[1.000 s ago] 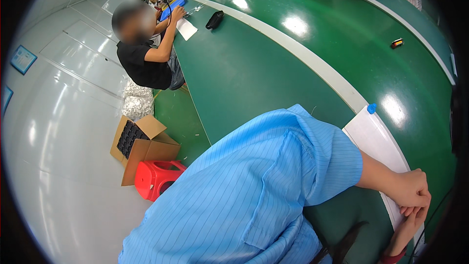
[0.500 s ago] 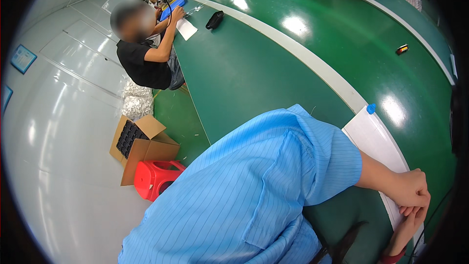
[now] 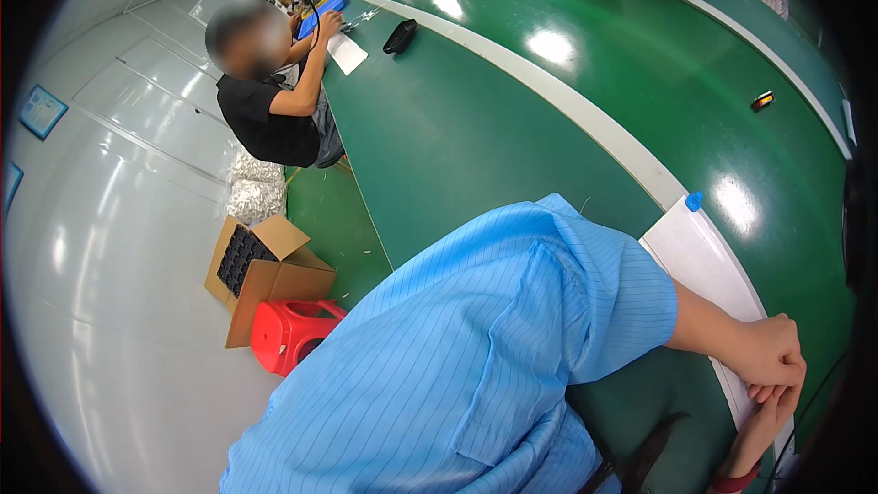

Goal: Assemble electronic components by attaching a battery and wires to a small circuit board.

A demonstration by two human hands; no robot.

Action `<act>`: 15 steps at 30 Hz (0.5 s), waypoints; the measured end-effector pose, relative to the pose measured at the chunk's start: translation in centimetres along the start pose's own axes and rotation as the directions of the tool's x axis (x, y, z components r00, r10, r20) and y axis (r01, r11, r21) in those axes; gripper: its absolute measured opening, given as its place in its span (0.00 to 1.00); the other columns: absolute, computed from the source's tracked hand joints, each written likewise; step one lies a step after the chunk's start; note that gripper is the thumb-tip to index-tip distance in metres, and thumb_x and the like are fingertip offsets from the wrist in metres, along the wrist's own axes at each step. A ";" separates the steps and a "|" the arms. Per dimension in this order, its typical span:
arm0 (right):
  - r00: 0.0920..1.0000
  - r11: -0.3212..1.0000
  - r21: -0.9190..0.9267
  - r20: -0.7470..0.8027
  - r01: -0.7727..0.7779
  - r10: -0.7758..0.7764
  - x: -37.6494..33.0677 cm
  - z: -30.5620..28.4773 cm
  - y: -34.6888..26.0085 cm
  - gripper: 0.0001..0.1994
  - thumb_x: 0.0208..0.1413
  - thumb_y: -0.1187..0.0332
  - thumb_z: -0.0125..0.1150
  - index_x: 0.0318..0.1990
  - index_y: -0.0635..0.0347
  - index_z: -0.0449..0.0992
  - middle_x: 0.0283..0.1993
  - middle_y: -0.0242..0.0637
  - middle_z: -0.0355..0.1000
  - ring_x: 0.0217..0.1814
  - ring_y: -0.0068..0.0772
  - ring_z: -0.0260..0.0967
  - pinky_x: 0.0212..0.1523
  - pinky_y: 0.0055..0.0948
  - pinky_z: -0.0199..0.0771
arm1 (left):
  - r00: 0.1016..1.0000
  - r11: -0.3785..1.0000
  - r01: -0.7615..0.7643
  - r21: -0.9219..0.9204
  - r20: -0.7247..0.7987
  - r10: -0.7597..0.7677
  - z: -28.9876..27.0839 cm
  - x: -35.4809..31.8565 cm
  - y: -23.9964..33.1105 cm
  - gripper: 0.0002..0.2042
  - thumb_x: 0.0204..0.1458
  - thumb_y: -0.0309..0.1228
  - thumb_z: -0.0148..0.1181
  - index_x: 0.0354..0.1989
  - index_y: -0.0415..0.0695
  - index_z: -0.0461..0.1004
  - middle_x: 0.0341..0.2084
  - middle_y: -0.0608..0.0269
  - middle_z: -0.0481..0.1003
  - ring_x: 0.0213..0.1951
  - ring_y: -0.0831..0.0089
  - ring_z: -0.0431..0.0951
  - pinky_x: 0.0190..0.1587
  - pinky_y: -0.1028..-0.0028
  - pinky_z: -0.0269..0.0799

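My left hand, at the end of a blue striped sleeve, is closed with its fingers curled at the far right. Just below it my right hand meets it, fingertips bent against the left hand's fingers. A dark red band circles the right wrist. Whatever lies between the fingers, if anything, is hidden. Under the hands and left forearm is a white sheet or board along the edge of the green table. A small blue lump sits at its upper end.
A seated person in black handles a white sheet at the table's far end, near a black pouch. Beyond the pale rail, a small orange-black object lies on the glossy green surface. An open carton and red stool stand left.
The small orange-black object has shifted right and slightly nearer along the green surface. Both my hands keep nearly the same place and pose. The other person's hands have moved slightly.
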State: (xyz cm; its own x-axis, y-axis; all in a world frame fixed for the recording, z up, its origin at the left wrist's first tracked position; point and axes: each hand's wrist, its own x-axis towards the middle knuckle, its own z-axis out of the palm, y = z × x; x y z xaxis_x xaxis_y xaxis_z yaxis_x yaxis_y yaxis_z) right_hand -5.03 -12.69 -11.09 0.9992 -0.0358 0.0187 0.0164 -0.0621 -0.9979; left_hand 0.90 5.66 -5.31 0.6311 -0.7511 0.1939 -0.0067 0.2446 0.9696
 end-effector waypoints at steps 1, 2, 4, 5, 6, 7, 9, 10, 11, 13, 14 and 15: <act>1.000 1.000 -0.025 0.004 -0.005 0.005 0.0 0.3 -0.5 0.15 0.59 0.67 0.40 0.50 0.66 0.60 0.47 0.37 0.62 0.48 0.23 0.60 0.48 0.20 0.58 | 1.000 1.000 -0.006 -0.008 0.003 0.006 0.0 0.0 0.0 0.14 0.46 0.23 0.42 0.12 0.33 0.71 0.10 0.58 0.72 0.11 0.76 0.72 0.17 0.80 0.69; 1.000 0.999 -0.051 0.008 -0.009 0.009 -0.1 0.5 -0.7 0.15 0.59 0.67 0.41 0.50 0.66 0.60 0.47 0.37 0.62 0.48 0.23 0.60 0.49 0.20 0.58 | 1.000 1.000 -0.006 -0.008 0.003 0.006 0.0 0.0 -0.1 0.14 0.46 0.23 0.42 0.12 0.33 0.71 0.10 0.58 0.72 0.11 0.76 0.72 0.17 0.80 0.69; 1.000 1.000 -0.019 -0.006 -0.014 0.014 0.0 0.2 -0.2 0.15 0.59 0.67 0.41 0.50 0.66 0.60 0.47 0.37 0.62 0.49 0.24 0.59 0.49 0.20 0.57 | 1.000 1.000 -0.014 -0.005 0.001 0.014 0.0 0.0 -0.2 0.14 0.46 0.23 0.43 0.13 0.33 0.71 0.10 0.58 0.72 0.11 0.76 0.72 0.17 0.80 0.69; 1.000 1.000 0.011 -0.020 -0.017 0.018 0.0 0.1 -0.1 0.15 0.59 0.67 0.41 0.50 0.66 0.60 0.48 0.37 0.62 0.49 0.24 0.59 0.49 0.20 0.57 | 1.000 1.000 -0.014 -0.005 0.001 0.014 0.0 0.1 -0.2 0.14 0.46 0.23 0.43 0.13 0.33 0.71 0.10 0.58 0.72 0.11 0.76 0.72 0.17 0.80 0.69; 1.000 1.000 0.011 -0.020 -0.017 0.017 0.0 0.0 0.0 0.15 0.59 0.67 0.41 0.50 0.66 0.60 0.48 0.37 0.62 0.49 0.24 0.59 0.49 0.20 0.57 | 1.000 1.000 -0.018 -0.012 0.002 0.018 0.0 0.1 -0.2 0.14 0.46 0.23 0.43 0.13 0.33 0.71 0.10 0.58 0.72 0.11 0.76 0.72 0.17 0.80 0.69; 1.000 1.000 -0.009 -0.017 -0.017 0.017 0.0 0.0 0.0 0.15 0.59 0.67 0.41 0.51 0.66 0.60 0.48 0.37 0.62 0.49 0.24 0.59 0.50 0.20 0.57 | 1.000 1.000 -0.022 -0.019 0.003 0.022 0.1 0.1 -0.2 0.14 0.46 0.23 0.43 0.14 0.33 0.71 0.10 0.58 0.72 0.11 0.76 0.72 0.17 0.80 0.69; 1.000 0.999 -0.030 -0.013 -0.018 0.018 -0.1 0.0 -0.1 0.15 0.59 0.68 0.40 0.51 0.66 0.60 0.48 0.37 0.62 0.50 0.24 0.59 0.50 0.20 0.57 | 1.000 1.000 -0.010 -0.011 0.002 0.010 0.0 0.1 -0.1 0.13 0.46 0.23 0.43 0.14 0.33 0.71 0.11 0.58 0.72 0.11 0.76 0.72 0.17 0.80 0.69; 0.999 0.999 -0.037 -0.027 -0.021 0.020 -0.1 0.1 -0.2 0.15 0.59 0.68 0.40 0.51 0.66 0.60 0.48 0.38 0.62 0.50 0.24 0.59 0.50 0.20 0.57 | 1.000 1.000 0.000 -0.003 -0.001 0.000 0.0 0.0 -0.1 0.13 0.46 0.23 0.43 0.15 0.34 0.72 0.11 0.58 0.72 0.11 0.76 0.72 0.17 0.81 0.69; 0.999 0.999 -0.044 -0.040 -0.024 0.023 -0.1 0.1 -0.2 0.15 0.59 0.68 0.40 0.50 0.66 0.60 0.48 0.38 0.62 0.49 0.24 0.59 0.50 0.20 0.57 | 1.000 1.000 0.001 -0.003 -0.001 -0.001 0.0 0.0 -0.1 0.13 0.46 0.23 0.43 0.15 0.34 0.72 0.11 0.58 0.72 0.11 0.76 0.72 0.17 0.81 0.69; 0.999 0.998 -0.055 -0.040 -0.025 0.023 -0.1 -0.1 0.1 0.15 0.59 0.68 0.40 0.50 0.66 0.60 0.48 0.37 0.62 0.49 0.24 0.59 0.50 0.20 0.57 | 1.000 1.000 -0.013 -0.004 0.004 0.013 0.1 0.0 0.0 0.13 0.46 0.23 0.43 0.15 0.34 0.72 0.11 0.58 0.72 0.11 0.76 0.72 0.17 0.80 0.69; 0.999 0.998 -0.066 -0.039 -0.025 0.022 0.0 -0.1 0.1 0.15 0.59 0.68 0.39 0.50 0.66 0.60 0.48 0.37 0.62 0.49 0.24 0.59 0.50 0.20 0.57 | 1.000 1.000 -0.014 -0.004 0.004 0.014 0.0 0.0 0.0 0.13 0.46 0.23 0.43 0.15 0.34 0.72 0.11 0.58 0.72 0.11 0.76 0.72 0.17 0.80 0.69; 0.999 0.998 -0.066 -0.039 -0.024 0.021 0.0 -0.1 0.1 0.15 0.59 0.68 0.39 0.50 0.66 0.60 0.48 0.37 0.62 0.49 0.24 0.59 0.50 0.20 0.57 | 1.000 1.000 -0.015 0.002 0.004 0.015 0.0 -0.1 0.1 0.13 0.47 0.23 0.43 0.16 0.34 0.72 0.11 0.58 0.72 0.11 0.76 0.72 0.17 0.80 0.69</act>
State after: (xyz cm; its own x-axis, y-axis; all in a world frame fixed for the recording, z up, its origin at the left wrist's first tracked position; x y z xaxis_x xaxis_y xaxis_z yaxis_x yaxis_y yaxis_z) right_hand -5.06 -12.76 -11.17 0.9971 -0.0763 -0.0001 -0.0098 -0.1270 -0.9919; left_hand 0.85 5.76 -5.20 0.6275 -0.7501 0.2088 -0.0178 0.2542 0.9670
